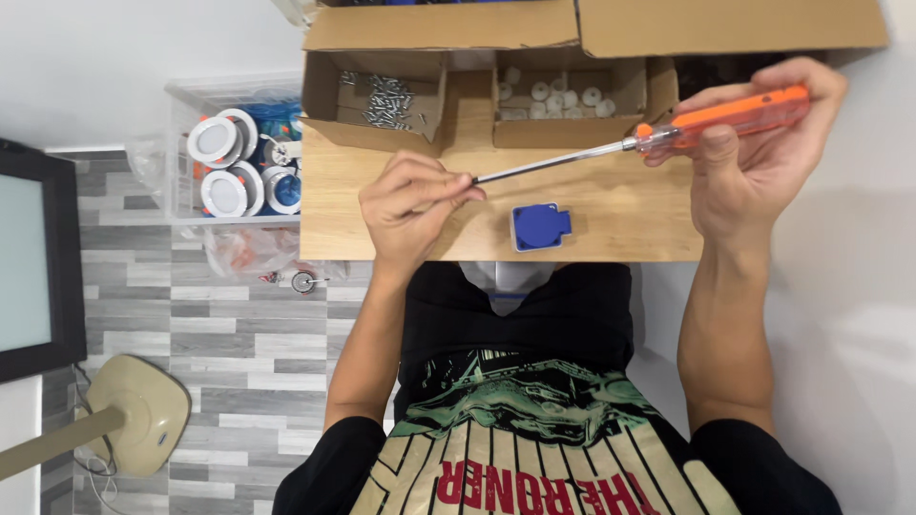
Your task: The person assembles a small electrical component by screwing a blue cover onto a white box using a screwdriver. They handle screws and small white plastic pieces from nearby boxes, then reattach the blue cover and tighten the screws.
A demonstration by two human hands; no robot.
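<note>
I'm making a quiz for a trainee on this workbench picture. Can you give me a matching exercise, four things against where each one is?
Things:
1. screwdriver
2. blue socket block
3. metal screws
4. round white lamps

Places:
A. in the clear bin left of the table
B. in the left compartment of the cardboard box
C. lying on the wooden table near its front edge
D. held between the left hand and the right hand

Pairs: 1-D, 2-C, 3-B, 4-A
</note>
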